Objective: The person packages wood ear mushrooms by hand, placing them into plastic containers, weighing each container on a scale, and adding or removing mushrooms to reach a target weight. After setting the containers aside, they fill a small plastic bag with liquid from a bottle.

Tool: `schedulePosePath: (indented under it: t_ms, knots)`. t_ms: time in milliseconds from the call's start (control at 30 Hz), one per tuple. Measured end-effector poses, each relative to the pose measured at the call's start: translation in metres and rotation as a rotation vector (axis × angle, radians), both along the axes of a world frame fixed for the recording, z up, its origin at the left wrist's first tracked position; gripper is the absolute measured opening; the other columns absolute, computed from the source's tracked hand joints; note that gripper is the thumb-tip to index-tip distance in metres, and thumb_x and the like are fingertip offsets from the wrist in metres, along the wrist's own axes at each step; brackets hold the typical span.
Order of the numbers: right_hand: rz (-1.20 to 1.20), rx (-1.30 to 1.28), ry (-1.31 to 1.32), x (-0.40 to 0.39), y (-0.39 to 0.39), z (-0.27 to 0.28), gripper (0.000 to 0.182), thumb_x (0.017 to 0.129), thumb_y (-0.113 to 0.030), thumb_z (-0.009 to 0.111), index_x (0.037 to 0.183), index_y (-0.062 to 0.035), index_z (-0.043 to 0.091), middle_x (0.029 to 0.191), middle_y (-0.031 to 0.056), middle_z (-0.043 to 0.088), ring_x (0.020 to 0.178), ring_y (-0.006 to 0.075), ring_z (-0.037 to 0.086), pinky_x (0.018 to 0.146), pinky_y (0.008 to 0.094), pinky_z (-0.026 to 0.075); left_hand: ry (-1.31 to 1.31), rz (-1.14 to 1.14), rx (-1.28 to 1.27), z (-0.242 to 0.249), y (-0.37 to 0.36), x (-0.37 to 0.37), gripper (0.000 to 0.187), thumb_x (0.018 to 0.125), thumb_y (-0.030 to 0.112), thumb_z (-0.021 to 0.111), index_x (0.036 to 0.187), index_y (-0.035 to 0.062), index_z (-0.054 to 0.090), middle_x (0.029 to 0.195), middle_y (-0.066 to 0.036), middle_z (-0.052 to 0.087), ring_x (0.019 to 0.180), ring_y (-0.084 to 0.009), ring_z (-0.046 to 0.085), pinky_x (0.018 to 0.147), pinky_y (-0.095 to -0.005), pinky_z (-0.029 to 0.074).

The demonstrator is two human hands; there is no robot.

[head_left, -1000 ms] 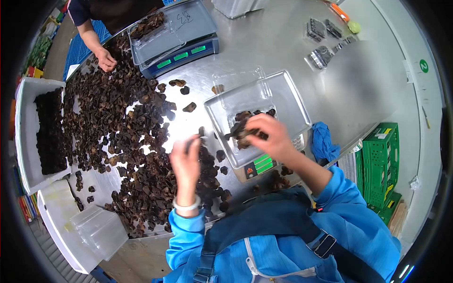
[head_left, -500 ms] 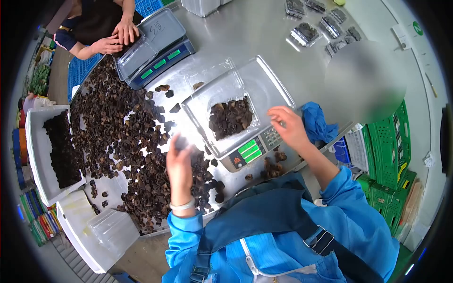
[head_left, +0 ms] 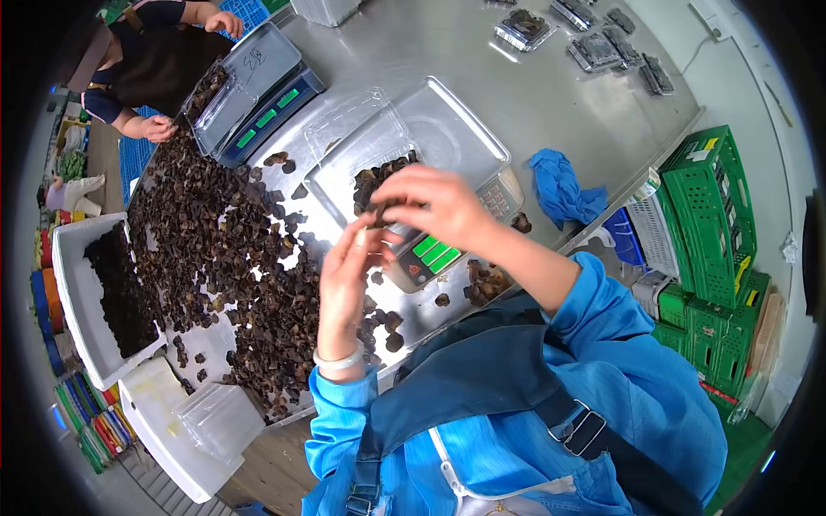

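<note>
My left hand [head_left: 346, 262] and my right hand [head_left: 437, 205] meet over the near edge of the scale's metal tray [head_left: 469, 129]. Between their bent fingertips is a small dark piece, apparently a wood ear mushroom [head_left: 379, 212]; fingers partly cover it. Just beyond, more mushrooms [head_left: 370, 182] lie in a clear plastic clamshell box [head_left: 361, 120] with its lid folded back, and my hands hide part of it. The scale's green display [head_left: 436, 254] shows below my right wrist. A large heap of dark mushrooms [head_left: 232, 232] spreads to the left of my left hand.
A second scale [head_left: 267, 112] stands at the far left, beside a co-worker whose hands [head_left: 157, 129] are apart. Filled clamshell boxes [head_left: 594, 52] lie at the back right. A blue cloth [head_left: 564, 189] lies right of my scale. White foam box [head_left: 73, 284] left; green crates [head_left: 710, 206] right.
Both my hands have come together over the tray's near edge; they were apart on either side before. The co-worker's hands have separated, and mushrooms now show on that person's scale.
</note>
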State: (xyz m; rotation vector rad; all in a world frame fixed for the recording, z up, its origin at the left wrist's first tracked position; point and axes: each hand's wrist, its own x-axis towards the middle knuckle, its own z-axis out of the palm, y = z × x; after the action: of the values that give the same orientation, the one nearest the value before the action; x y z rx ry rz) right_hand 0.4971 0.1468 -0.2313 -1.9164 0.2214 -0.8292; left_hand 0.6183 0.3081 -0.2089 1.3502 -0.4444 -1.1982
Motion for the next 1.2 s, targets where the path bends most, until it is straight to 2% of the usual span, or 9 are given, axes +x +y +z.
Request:
schedulePosePath:
  t_ms: [100, 333, 467, 667, 800, 867, 933, 1067, 1200]
  knots:
    - [-0.17, 0.211, 0.138, -0.003, -0.015, -0.002, 0.028, 0.083, -0.008, 0.075, 0.111, -0.0036, 0.069, 0.102, 0.009, 0.069, 0.085, 0.0232, 0.066, 0.074, 0.0347, 0.054, -0.09, 0.196, 0.054, -0.009, 0.012, 0.02, 0.036, 0.106, 0.025, 0.052, 0.132, -0.0002, 0.057, 0.101, -0.007, 0.068, 0.082, -0.0116, 0.06, 0.074, -0.0262, 0.047]
    - [-0.169, -0.545, 0.312, 0.018, -0.024, -0.066, 0.023, 0.082, -0.016, 0.074, 0.103, -0.0096, 0.069, 0.113, 0.0024, 0.065, 0.117, 0.026, 0.054, 0.098, 0.0412, 0.045, -0.188, 0.488, 0.115, -0.067, 0.058, 0.058, 0.02, 0.102, 0.016, 0.06, 0.116, 0.0027, 0.064, 0.092, -0.001, 0.066, 0.073, -0.0062, 0.054, 0.065, -0.0216, 0.043]
    - [-0.255, -0.253, 0.17, -0.013, -0.035, -0.048, 0.02, 0.083, -0.009, 0.072, 0.104, -0.0078, 0.07, 0.113, 0.0066, 0.067, 0.115, 0.0292, 0.057, 0.096, 0.0408, 0.047, -0.288, 0.669, 0.27, -0.089, 0.089, 0.09, 0.015, 0.101, 0.014, 0.06, 0.11, 0.0034, 0.067, 0.093, -0.002, 0.068, 0.07, -0.0062, 0.053, 0.062, -0.0215, 0.042]
    - [-0.383, -0.045, 0.347, -0.053, -0.038, -0.058, 0.023, 0.085, -0.003, 0.067, 0.108, -0.004, 0.068, 0.113, 0.0129, 0.067, 0.109, 0.0322, 0.06, 0.095, 0.0418, 0.048, -0.217, 0.392, 0.079, -0.102, -0.003, 0.095, 0.04, 0.104, 0.025, 0.058, 0.13, -0.0045, 0.057, 0.122, -0.016, 0.066, 0.104, -0.0206, 0.066, 0.093, -0.0336, 0.052]
    - [-0.307, 0.023, 0.352, -0.037, -0.02, -0.058, 0.025, 0.09, -0.005, 0.062, 0.115, -0.0024, 0.064, 0.114, 0.015, 0.066, 0.109, 0.0349, 0.06, 0.095, 0.0418, 0.048, 0.105, 0.354, -0.036, -0.116, -0.067, 0.106, 0.055, 0.105, 0.039, 0.051, 0.14, -0.0028, 0.048, 0.137, -0.017, 0.059, 0.125, -0.0247, 0.055, 0.109, -0.0402, 0.038]
    - [-0.342, 0.297, 0.426, -0.044, -0.022, -0.074, 0.028, 0.099, -0.017, 0.058, 0.121, -0.0017, 0.061, 0.11, 0.0151, 0.067, 0.095, 0.0278, 0.066, 0.085, 0.039, 0.053, 0.095, 0.318, -0.167, -0.109, -0.072, 0.107, 0.059, 0.105, 0.045, 0.048, 0.143, 0.0001, 0.047, 0.138, -0.016, 0.058, 0.13, -0.0261, 0.051, 0.113, -0.0406, 0.032]
    - [-0.353, 0.696, 0.482, -0.054, -0.029, -0.094, 0.032, 0.102, -0.025, 0.055, 0.123, -0.0006, 0.06, 0.107, 0.0146, 0.068, 0.086, 0.0225, 0.068, 0.078, 0.0365, 0.055, -0.024, 0.288, -0.156, -0.12, -0.049, 0.115, 0.056, 0.1, 0.035, 0.062, 0.143, 0.0033, 0.046, 0.128, -0.011, 0.062, 0.127, -0.0254, 0.051, 0.106, -0.0395, 0.041]
    - [-0.162, 1.214, 0.402, -0.06, -0.02, -0.095, 0.036, 0.104, -0.026, 0.054, 0.124, 0.0033, 0.057, 0.101, 0.0111, 0.066, 0.085, 0.0183, 0.068, 0.076, 0.0303, 0.057, -0.986, 0.146, 0.171, -0.121, 0.0, 0.063, 0.058, 0.09, 0.015, 0.072, 0.138, -0.0034, 0.045, 0.111, -0.012, 0.066, 0.112, -0.023, 0.061, 0.095, -0.0408, 0.051]
    - [-0.085, 1.118, 0.378, -0.052, -0.021, -0.104, 0.033, 0.095, -0.011, 0.066, 0.122, 0.0051, 0.055, 0.098, 0.0123, 0.066, 0.08, 0.0184, 0.069, 0.072, 0.031, 0.058, -0.143, 0.131, 0.433, -0.112, 0.021, 0.045, 0.042, 0.094, 0.009, 0.07, 0.128, 0.0035, 0.046, 0.093, -0.009, 0.064, 0.072, -0.0139, 0.064, 0.064, -0.0253, 0.054]
